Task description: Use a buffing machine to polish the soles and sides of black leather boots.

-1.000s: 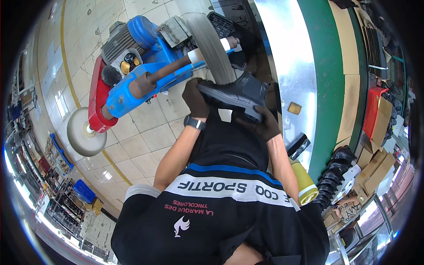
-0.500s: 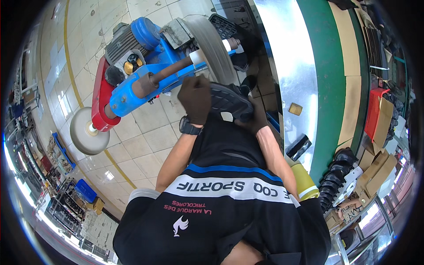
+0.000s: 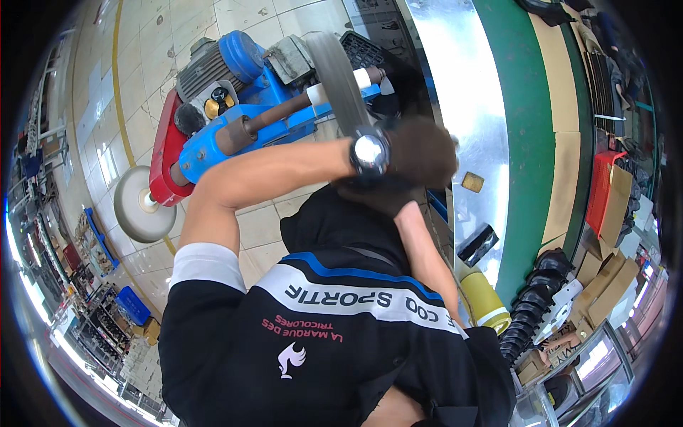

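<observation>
Right of centre in the frame, the left hand (image 3: pixel 425 153), dark-gloved and blurred, overlaps the left edge of the metal desk (image 3: pixel 466 78). Its forearm crosses the middle of the frame from the left, and a black watch (image 3: pixel 369 151) sits on the wrist just below the rim of the large wheel (image 3: pixel 340 85). Just under it, the right hand (image 3: pixel 384 200), also gloved, lies partly covered by the left. How the fingers of either hand stand, released, clenched or grasping, I cannot tell. The black boot cannot be made out apart from the dark gloves; its exact place among or behind them is hidden.

Toward the upper left, the blue machine (image 3: pixel 206 153) carries a shaft (image 3: pixel 281 112) that reaches the large wheel. Tiled floor (image 3: pixel 267 226) shows below that shaft and beneath the left forearm, leaving room on that side. On the right the space is tighter: the desk edge runs down close to both hands. Along its metal strip lie a small yellowish block (image 3: pixel 472 182) and a shiny black object (image 3: pixel 477 245), with a yellow container (image 3: pixel 485 300) near the right forearm.
</observation>
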A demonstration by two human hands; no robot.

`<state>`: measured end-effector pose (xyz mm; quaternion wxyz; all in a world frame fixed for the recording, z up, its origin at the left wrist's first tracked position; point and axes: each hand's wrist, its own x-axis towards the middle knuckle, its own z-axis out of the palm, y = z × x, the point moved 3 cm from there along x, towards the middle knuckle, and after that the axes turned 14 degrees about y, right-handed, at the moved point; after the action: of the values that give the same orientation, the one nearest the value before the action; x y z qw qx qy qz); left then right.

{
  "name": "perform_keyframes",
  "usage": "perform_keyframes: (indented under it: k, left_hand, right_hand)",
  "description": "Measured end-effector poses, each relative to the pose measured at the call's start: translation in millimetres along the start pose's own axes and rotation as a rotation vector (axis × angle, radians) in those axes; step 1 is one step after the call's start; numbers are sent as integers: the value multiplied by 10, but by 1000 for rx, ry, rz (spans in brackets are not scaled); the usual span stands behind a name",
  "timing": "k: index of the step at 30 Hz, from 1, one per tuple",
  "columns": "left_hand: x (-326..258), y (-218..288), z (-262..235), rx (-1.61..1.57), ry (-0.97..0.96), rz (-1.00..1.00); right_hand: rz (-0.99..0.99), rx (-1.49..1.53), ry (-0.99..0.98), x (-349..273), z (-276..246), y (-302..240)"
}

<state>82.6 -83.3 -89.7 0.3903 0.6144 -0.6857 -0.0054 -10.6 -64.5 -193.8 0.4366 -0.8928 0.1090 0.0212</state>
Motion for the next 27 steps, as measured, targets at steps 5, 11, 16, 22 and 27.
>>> perform_keyframes:
  k: [5, 11, 16, 22, 27]
  left_hand:
    - [-514, 948, 97, -40, -60, 460]
    - [-1426, 607, -52, -294, 738, -1278]
    - [-1786, -324, 631, -1814, 1164, -1761]
    - [-2169, -867, 1186, -1420, 1218, -1633]
    - [-2156, -256, 882, -1926, 1213, -1390]
  right_hand:
    - [806, 1033, -104, -251, -431, -80]
    - [1092, 1524, -122, -276, -392, -269]
    - [1185, 1539, -159, -23, 11, -25]
    - [1273, 1512, -26, 237, 252, 113]
    - [1308, 1354, -179, -4, 239, 117]
